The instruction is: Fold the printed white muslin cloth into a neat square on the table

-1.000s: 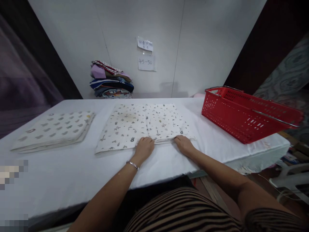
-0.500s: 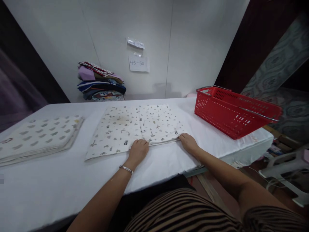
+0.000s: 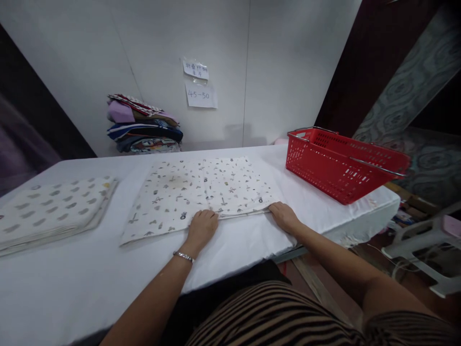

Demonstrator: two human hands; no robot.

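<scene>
A white cloth printed with small grey and brown motifs lies folded and flat on the table in front of me. My left hand, with a bracelet at the wrist, is at the middle of its near edge, fingers curled over the edge. My right hand pinches the near right corner of the same cloth. Layers of fabric show along the edge between my hands. My thumbs are mostly hidden. On the left lies another folded white cloth with grey spots, untouched by either hand.
A white-covered table spans the view. At its back right stands a red plastic basket with metal handles. A stack of folded fabrics sits by the back wall. Paper labels hang there. A pale stool stands at right.
The view has swung slightly, so most things sit a little further left. Both hands remain at the near edge of the cloth, which keeps about the same shape.
</scene>
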